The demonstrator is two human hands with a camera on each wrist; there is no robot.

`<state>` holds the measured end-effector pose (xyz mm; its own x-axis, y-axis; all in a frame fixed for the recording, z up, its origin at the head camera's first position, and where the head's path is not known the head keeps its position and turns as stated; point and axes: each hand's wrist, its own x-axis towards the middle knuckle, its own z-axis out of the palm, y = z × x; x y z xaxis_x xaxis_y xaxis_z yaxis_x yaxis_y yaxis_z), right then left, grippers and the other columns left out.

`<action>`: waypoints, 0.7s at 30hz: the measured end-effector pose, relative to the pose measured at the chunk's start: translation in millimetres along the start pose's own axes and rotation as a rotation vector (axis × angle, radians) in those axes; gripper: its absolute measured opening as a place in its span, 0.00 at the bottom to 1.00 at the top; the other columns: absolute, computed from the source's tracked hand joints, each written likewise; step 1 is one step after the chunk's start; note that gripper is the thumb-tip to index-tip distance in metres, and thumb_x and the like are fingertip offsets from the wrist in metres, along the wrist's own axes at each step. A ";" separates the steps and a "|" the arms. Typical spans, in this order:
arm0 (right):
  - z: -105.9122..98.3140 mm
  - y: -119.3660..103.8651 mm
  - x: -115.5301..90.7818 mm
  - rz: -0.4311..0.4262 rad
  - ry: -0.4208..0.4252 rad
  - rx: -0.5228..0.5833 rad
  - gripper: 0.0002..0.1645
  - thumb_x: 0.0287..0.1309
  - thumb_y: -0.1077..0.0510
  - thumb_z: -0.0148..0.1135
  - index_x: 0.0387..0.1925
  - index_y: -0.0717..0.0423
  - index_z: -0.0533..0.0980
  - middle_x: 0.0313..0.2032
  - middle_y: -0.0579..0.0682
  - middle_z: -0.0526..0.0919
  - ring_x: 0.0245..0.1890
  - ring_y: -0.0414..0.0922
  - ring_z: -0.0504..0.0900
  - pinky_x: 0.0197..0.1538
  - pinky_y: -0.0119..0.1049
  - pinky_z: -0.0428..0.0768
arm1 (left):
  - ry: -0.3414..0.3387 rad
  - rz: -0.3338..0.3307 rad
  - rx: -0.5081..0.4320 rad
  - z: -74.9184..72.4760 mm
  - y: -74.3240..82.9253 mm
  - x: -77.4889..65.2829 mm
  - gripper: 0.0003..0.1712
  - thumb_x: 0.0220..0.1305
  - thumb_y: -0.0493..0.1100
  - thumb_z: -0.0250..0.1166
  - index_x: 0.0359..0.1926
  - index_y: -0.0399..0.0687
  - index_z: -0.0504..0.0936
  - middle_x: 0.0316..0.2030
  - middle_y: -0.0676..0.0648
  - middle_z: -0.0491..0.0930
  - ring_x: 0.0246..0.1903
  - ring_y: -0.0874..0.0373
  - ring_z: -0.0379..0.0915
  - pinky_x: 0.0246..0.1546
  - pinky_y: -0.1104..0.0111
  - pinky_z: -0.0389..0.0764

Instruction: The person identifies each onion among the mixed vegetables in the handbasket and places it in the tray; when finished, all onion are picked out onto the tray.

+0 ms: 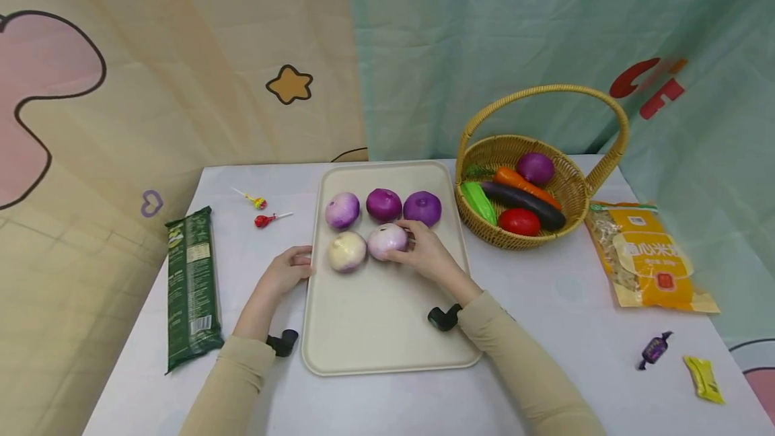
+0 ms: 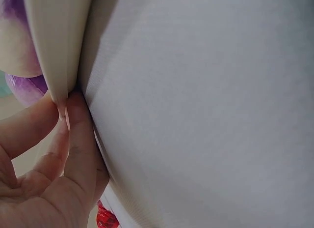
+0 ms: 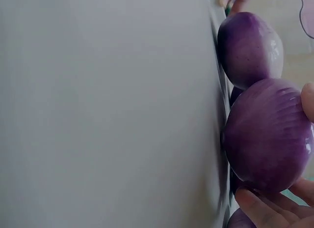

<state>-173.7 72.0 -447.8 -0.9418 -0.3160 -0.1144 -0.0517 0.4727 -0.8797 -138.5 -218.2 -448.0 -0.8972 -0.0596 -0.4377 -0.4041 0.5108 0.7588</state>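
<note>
A cream tray (image 1: pixel 387 328) lies on the white table with several purple onions on it, three in a back row and two in front. My right hand (image 1: pixel 426 254) grips the right onion of the front row (image 1: pixel 387 241), thumb on the near side and fingers on the far side. The right wrist view shows that onion (image 3: pixel 267 134) large, touching the tray. Beside it stands the paler front-row onion (image 1: pixel 347 251). At the tray's left edge, my left hand (image 1: pixel 287 271) pinches the rim (image 2: pixel 56 46) between thumb and fingers.
Behind right stands a wicker basket (image 1: pixel 463 210) holding an eggplant, carrot, tomato, onion and green vegetable. A yellow food bag (image 1: pixel 656 258) and two wrapped candies (image 1: pixel 655 350) lie at right. Leftward are a green packet (image 1: pixel 192 288) and two lollipops (image 1: pixel 262 221). Curtains hang behind the table.
</note>
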 end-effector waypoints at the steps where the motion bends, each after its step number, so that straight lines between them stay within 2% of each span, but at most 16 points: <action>1: -0.5 -0.1 -0.4 0.000 0.005 -0.006 0.46 0.52 0.52 0.75 0.67 0.63 0.65 0.65 0.62 0.69 0.61 0.56 0.75 0.61 0.45 0.76 | -0.001 -0.001 -0.001 0.2 0.2 0.4 0.31 0.62 0.32 0.61 0.66 0.34 0.68 0.50 0.33 0.79 0.43 0.55 0.75 0.38 0.75 0.73; 7: -14.9 -5.4 -6.0 -0.036 0.045 -0.049 0.42 0.53 0.52 0.74 0.66 0.63 0.67 0.63 0.60 0.72 0.62 0.55 0.74 0.62 0.45 0.75 | -0.006 0.006 -0.011 -0.7 1.3 1.8 0.31 0.61 0.32 0.61 0.66 0.33 0.68 0.49 0.32 0.79 0.40 0.57 0.74 0.37 0.76 0.73; 13: -55.7 -25.0 -14.6 -0.086 0.122 0.015 0.33 0.58 0.53 0.70 0.61 0.63 0.73 0.60 0.61 0.76 0.61 0.58 0.76 0.62 0.50 0.75 | -0.005 0.004 -0.017 -1.1 1.8 1.8 0.31 0.61 0.31 0.61 0.66 0.33 0.68 0.48 0.34 0.79 0.36 0.62 0.73 0.36 0.76 0.72; 17: -96.4 -35.2 -15.6 -0.126 0.253 0.020 0.28 0.60 0.51 0.68 0.58 0.60 0.76 0.57 0.59 0.80 0.58 0.55 0.78 0.59 0.48 0.77 | -0.006 0.008 -0.030 -1.2 1.6 1.2 0.31 0.61 0.30 0.61 0.66 0.32 0.67 0.47 0.33 0.79 0.35 0.64 0.72 0.36 0.76 0.73; 21: -140.5 -33.5 -11.1 -0.094 0.433 0.000 0.27 0.62 0.44 0.64 0.56 0.56 0.78 0.53 0.54 0.83 0.53 0.44 0.80 0.57 0.37 0.78 | -0.012 -0.003 -0.020 -0.1 1.5 0.1 0.32 0.62 0.31 0.61 0.67 0.33 0.67 0.49 0.33 0.78 0.38 0.60 0.75 0.38 0.74 0.75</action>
<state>-208.2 175.3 -352.2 -0.9852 0.0163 0.1705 -0.1441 0.4586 -0.8769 -139.2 -217.5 -446.8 -0.8938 -0.0504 -0.4457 -0.4104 0.4931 0.7671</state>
